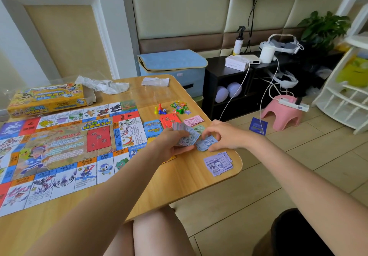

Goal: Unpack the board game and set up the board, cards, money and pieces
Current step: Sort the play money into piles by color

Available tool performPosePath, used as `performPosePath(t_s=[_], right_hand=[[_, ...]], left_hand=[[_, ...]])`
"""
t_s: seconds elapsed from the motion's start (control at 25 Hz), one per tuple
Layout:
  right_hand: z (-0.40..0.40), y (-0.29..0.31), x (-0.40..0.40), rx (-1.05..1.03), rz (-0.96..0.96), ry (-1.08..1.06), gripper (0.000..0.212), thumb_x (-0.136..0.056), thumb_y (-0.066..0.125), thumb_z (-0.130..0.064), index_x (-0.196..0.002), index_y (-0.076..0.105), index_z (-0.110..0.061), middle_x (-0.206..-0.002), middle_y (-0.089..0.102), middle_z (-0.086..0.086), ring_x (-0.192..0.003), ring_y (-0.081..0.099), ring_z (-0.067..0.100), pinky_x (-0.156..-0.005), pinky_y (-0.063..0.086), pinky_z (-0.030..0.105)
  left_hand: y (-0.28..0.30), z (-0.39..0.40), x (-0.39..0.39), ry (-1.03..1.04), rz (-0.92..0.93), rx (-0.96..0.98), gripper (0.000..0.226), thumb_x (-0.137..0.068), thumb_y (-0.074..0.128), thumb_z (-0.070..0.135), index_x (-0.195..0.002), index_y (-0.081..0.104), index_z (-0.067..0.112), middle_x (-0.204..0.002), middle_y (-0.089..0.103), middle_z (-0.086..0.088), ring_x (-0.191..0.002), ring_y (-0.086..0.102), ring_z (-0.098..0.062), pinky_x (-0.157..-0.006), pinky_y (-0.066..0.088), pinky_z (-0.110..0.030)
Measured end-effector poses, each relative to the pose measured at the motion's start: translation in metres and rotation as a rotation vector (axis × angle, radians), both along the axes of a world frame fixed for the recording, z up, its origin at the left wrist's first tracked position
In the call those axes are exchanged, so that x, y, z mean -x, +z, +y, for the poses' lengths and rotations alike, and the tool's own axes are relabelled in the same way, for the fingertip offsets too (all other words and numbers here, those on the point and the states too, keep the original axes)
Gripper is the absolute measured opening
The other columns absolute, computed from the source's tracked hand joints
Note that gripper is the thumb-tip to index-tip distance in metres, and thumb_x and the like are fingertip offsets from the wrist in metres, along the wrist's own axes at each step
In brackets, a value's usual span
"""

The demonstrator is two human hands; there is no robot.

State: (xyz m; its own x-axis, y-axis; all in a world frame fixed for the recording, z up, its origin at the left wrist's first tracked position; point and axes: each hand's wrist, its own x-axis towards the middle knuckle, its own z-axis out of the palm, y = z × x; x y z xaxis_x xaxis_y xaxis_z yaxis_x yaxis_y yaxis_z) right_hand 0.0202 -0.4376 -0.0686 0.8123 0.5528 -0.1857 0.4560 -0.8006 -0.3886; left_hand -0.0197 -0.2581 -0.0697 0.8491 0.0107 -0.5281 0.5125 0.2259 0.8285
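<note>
Sorting blue play money at the right end of the surface (pixel 179 178).
Left hand (pixel 171 144) grips a fanned wad of blue notes (pixel 186 134); right hand (pixel 223 136) pinches a smaller blue stack (pixel 206 143) just beside it. Purple notes (pixel 218 165) lie nearer; the board (pixel 59 148), left, reads "机会卡".

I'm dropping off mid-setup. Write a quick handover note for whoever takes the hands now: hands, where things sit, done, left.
Left hand grips a fanned stack of blue money. Right hand pinches notes on a small blue pile on the table.
Board is unfolded; the open box lies behind it.
Set out: pawns, blue card deck, red cards, pink notes, green notes, purple notes.
Left: finish sorting the blue money and lay it down.
</note>
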Motion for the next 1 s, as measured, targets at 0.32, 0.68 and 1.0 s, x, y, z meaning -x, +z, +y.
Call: performPosePath(t_s=[0.32, 0.68, 1.0], right_hand=[[0.002, 0.0, 0.001, 0.002, 0.022, -0.025, 0.038, -0.081, 0.071, -0.02, -0.116, 0.058, -0.019, -0.107, 0.039, -0.004, -0.071, 0.038, -0.007, -0.062, 0.031, 0.009], [0.014, 0.016, -0.001, -0.553, 0.199, -0.253, 0.019, -0.084, 0.068, -0.023, -0.095, 0.066, -0.007, -0.079, 0.062, 0.003, -0.054, 0.054, 0.004, -0.05, 0.042, 0.017], [0.012, 0.018, 0.001, -0.44, 0.269, -0.354, 0.015, -0.085, 0.067, -0.014, -0.073, 0.063, -0.006, -0.061, 0.059, 0.002, -0.046, 0.048, 0.006, -0.042, 0.034, 0.015]], left_hand=[[0.0, 0.0, -0.001, 0.002, -0.013, 0.005, 0.011, -0.089, 0.056, 0.0, -0.09, 0.048, 0.008, -0.088, 0.06, -0.015, -0.072, 0.063, -0.026, -0.049, 0.056, -0.027], [0.001, 0.02, 0.0, -0.124, -0.163, -0.084, 0.01, -0.086, 0.063, 0.007, -0.095, 0.06, 0.011, -0.085, 0.067, -0.006, -0.063, 0.068, -0.012, -0.049, 0.052, -0.017], [0.003, 0.02, 0.0, -0.113, -0.151, -0.107, 0.01, -0.086, 0.063, 0.005, -0.094, 0.059, 0.009, -0.074, 0.069, -0.006, -0.056, 0.068, -0.011, -0.047, 0.053, -0.018]])
